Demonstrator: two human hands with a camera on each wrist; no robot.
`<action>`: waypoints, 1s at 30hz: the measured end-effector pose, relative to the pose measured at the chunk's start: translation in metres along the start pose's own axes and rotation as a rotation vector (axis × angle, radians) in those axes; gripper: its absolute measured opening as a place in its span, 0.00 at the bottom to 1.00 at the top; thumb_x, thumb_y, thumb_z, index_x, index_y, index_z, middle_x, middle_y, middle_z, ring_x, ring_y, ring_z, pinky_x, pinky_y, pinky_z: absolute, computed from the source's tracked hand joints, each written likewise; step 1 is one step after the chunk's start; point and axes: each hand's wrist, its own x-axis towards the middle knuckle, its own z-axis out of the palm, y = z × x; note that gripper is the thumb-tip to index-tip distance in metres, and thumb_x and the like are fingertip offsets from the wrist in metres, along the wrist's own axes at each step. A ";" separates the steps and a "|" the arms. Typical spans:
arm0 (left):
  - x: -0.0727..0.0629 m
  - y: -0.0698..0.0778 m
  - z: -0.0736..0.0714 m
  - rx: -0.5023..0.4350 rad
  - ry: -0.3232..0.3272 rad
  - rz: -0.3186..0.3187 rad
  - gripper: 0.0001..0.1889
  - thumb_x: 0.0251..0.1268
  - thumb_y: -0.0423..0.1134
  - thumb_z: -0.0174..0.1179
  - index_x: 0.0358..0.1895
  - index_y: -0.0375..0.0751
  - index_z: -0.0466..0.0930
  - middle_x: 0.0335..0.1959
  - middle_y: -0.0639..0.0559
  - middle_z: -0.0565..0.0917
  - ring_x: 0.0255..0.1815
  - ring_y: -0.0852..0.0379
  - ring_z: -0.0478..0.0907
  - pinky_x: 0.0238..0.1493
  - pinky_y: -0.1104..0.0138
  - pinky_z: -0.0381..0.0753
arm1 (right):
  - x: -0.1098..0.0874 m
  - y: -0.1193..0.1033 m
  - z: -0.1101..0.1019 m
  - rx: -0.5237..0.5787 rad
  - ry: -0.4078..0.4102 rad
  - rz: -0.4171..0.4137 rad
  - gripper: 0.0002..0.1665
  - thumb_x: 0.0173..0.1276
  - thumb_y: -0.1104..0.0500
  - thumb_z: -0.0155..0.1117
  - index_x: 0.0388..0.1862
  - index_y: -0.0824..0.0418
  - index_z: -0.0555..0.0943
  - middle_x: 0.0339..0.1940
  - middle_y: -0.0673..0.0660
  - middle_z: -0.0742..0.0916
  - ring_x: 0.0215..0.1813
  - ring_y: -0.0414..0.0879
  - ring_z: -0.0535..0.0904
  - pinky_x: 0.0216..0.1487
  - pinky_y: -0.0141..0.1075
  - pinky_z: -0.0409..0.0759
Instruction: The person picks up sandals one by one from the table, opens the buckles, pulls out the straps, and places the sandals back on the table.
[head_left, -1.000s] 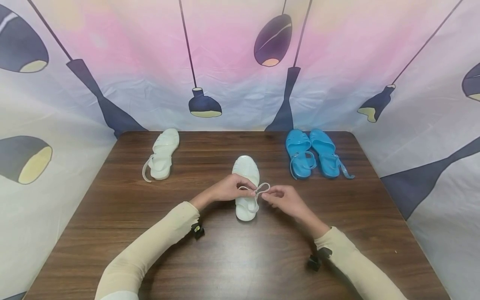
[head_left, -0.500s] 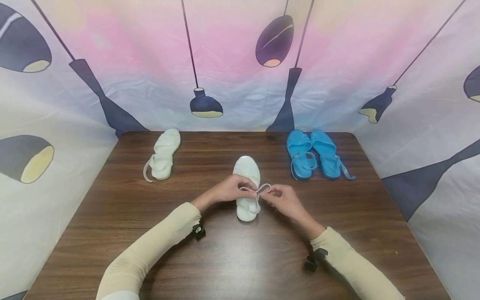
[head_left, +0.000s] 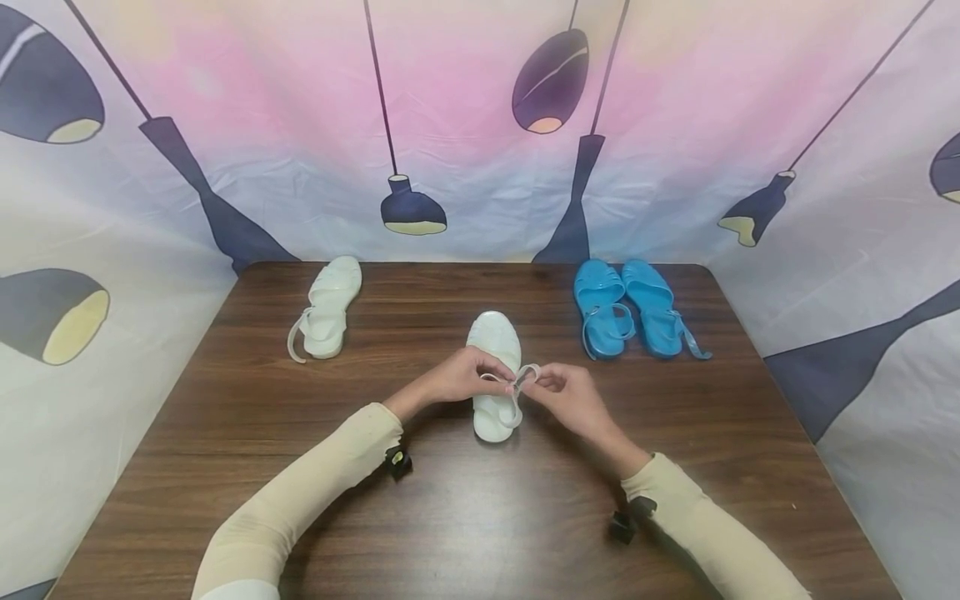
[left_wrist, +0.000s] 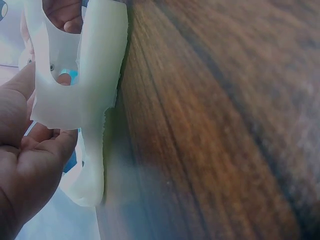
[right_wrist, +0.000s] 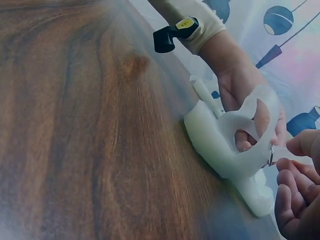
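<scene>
A white sandal [head_left: 492, 335] stands on the table in the middle of the head view, toe pointing away. My left hand [head_left: 463, 375] reaches over it and pinches its ankle strap near the buckle. From the right side, my right hand [head_left: 572, 402] pinches the strap's free end [head_left: 531, 371] between thumb and fingers. In the right wrist view a small metal buckle [right_wrist: 271, 155] shows on the strap, right at the right hand's fingertips. The left wrist view shows the sandal's pale sole [left_wrist: 102, 60] and heel part close up, partly hiding the fingers behind it.
Another white sandal [head_left: 327, 308] lies at the back left of the brown wooden table [head_left: 420, 533], its strap loose. Two blue sandals [head_left: 597, 287] sit side by side at the back right. A lamp-patterned cloth [head_left: 300, 192] hangs behind the table.
My right hand has moved slightly left and up, its fingertips closer to the buckle, and the strap loop has shifted with it. The left hand holds nearly still.
</scene>
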 end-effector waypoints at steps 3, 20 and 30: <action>0.000 -0.001 0.000 0.002 -0.002 0.008 0.10 0.65 0.40 0.72 0.46 0.41 0.90 0.43 0.53 0.91 0.44 0.63 0.84 0.50 0.68 0.83 | -0.001 -0.001 -0.001 -0.005 0.013 0.000 0.11 0.65 0.55 0.76 0.41 0.60 0.89 0.36 0.54 0.91 0.36 0.46 0.86 0.36 0.38 0.85; -0.001 0.000 -0.001 0.011 0.007 0.018 0.09 0.65 0.40 0.72 0.45 0.42 0.91 0.41 0.55 0.91 0.42 0.64 0.83 0.49 0.69 0.82 | -0.004 -0.007 -0.009 -0.057 0.144 -0.079 0.13 0.63 0.52 0.78 0.39 0.58 0.89 0.34 0.52 0.91 0.34 0.44 0.87 0.35 0.36 0.86; -0.002 -0.002 -0.001 0.010 0.006 0.026 0.09 0.65 0.40 0.72 0.44 0.42 0.91 0.39 0.56 0.91 0.41 0.65 0.82 0.48 0.70 0.81 | -0.005 -0.007 -0.024 -0.124 0.077 -0.058 0.11 0.65 0.51 0.77 0.41 0.56 0.89 0.34 0.50 0.91 0.36 0.44 0.87 0.36 0.37 0.86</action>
